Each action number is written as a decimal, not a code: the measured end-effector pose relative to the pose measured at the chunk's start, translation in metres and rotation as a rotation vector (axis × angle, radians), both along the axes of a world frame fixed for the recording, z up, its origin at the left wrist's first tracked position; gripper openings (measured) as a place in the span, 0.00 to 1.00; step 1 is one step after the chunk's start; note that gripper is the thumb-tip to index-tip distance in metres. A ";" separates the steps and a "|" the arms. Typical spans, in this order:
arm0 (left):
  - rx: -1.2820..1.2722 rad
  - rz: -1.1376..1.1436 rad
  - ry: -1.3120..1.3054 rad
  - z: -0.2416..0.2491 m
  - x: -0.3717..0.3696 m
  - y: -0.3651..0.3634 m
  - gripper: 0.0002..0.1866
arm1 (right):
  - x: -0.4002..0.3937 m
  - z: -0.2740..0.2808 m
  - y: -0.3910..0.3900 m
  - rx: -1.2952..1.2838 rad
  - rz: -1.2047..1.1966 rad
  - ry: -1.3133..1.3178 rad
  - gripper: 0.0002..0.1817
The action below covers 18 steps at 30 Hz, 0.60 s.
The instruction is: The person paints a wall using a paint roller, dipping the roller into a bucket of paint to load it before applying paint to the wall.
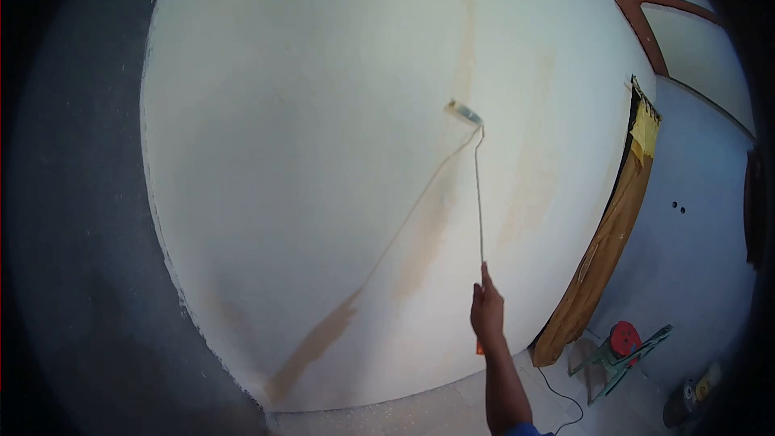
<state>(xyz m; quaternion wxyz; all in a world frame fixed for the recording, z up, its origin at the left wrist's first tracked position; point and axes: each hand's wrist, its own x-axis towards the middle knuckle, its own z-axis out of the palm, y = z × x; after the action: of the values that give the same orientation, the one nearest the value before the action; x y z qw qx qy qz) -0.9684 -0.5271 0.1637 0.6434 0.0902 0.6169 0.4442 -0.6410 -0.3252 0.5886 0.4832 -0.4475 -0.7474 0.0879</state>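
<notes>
- While rolling paint: right hand (487, 311) closed round the roller pole (479, 202), forefinger along it.
- Roller head (465, 113) up high, pressed to the white wall (282, 153), beside tan streaks (428, 234).
- Left hand out of view.
- Mid-stroke, by the look of it; next probably calls for steady pressure over those streaks.
- Red tool (623, 339) on floor, well apart.
</notes>
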 end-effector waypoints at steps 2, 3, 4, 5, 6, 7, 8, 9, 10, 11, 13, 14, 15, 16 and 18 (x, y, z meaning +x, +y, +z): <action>-0.004 -0.004 0.006 0.000 -0.010 -0.002 0.28 | 0.003 0.022 0.012 0.043 -0.058 -0.024 0.29; -0.005 -0.007 0.011 0.006 -0.015 -0.002 0.28 | 0.005 0.033 0.019 0.103 -0.100 -0.050 0.29; -0.007 -0.010 0.016 0.011 -0.021 -0.003 0.28 | 0.007 0.047 0.026 0.163 -0.143 -0.074 0.28; -0.009 -0.014 0.022 0.014 -0.026 -0.003 0.28 | 0.009 0.063 0.033 0.173 -0.172 -0.105 0.29; -0.010 -0.017 0.027 0.016 -0.030 -0.002 0.28 | 0.012 0.081 0.038 0.184 -0.200 -0.139 0.29; -0.013 -0.021 0.030 0.017 -0.033 -0.001 0.28 | 0.013 0.101 0.040 0.199 -0.231 -0.163 0.29; -0.018 -0.026 0.031 0.017 -0.035 -0.002 0.28 | 0.014 0.118 0.044 0.212 -0.262 -0.189 0.29; -0.023 -0.030 0.031 0.017 -0.035 -0.003 0.28 | 0.016 0.132 0.052 0.272 -0.264 -0.196 0.29; -0.028 -0.033 0.032 0.016 -0.035 -0.004 0.28 | 0.017 0.145 0.060 0.333 -0.264 -0.202 0.28; -0.032 -0.036 0.032 0.016 -0.035 -0.004 0.28 | 0.016 0.160 0.062 0.351 -0.282 -0.215 0.28; -0.040 -0.038 0.035 0.007 -0.037 -0.006 0.28 | 0.016 0.190 0.068 0.389 -0.313 -0.247 0.27; -0.045 -0.038 0.038 0.010 -0.037 -0.007 0.28 | 0.015 0.204 0.071 0.401 -0.323 -0.251 0.27; -0.051 -0.037 0.043 0.007 -0.039 -0.008 0.28 | 0.014 0.218 0.073 0.422 -0.319 -0.253 0.27; -0.056 -0.036 0.048 0.005 -0.040 -0.010 0.28 | 0.013 0.232 0.074 0.443 -0.315 -0.254 0.26; -0.065 -0.035 0.058 0.006 -0.042 -0.011 0.28 | 0.011 0.257 0.080 0.459 -0.331 -0.282 0.26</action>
<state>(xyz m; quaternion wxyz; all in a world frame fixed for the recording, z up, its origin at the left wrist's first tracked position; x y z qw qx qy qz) -1.0101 -0.5383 0.1698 0.6355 0.0927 0.6477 0.4099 -0.6302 -0.2453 0.8461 0.4708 -0.4503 -0.7243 -0.2258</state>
